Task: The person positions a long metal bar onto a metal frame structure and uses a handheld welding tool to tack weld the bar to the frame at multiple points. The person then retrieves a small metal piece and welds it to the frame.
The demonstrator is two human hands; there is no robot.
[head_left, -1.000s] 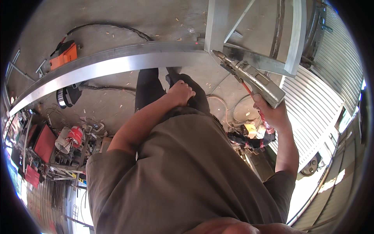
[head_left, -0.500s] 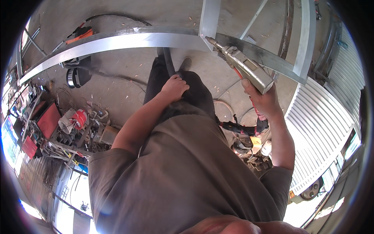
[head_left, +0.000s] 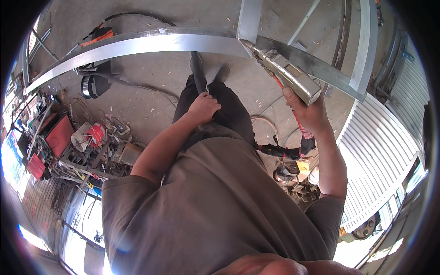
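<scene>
In my right hand point(head_left: 309, 113) is a welding gun point(head_left: 293, 75) with a boxy, worn metal body and a narrow nozzle. My fingers wrap round its rear, and a red lead runs down from it. The nozzle tip lies at the corner where an upright metal bar point(head_left: 250, 20) meets a long silver metal beam point(head_left: 183, 43); whether it touches is hard to see. My left hand point(head_left: 205, 107), in front of my waist, is closed round a long dark bar-like thing point(head_left: 197, 73), which reaches up toward the beam. Its far end is not clear.
A black welding helmet point(head_left: 94, 86) and an orange-and-black tool point(head_left: 97, 37) are at the left. Cluttered shelving point(head_left: 87, 165) stands at the lower left. White corrugated sheets point(head_left: 380, 156) are at the right. Cables point(head_left: 156, 90) cross the concrete floor.
The whole view has shifted slightly. My left hand and the dark bar sit slightly to the left against my legs. The gun's nozzle stays by the same corner of the metal frame.
</scene>
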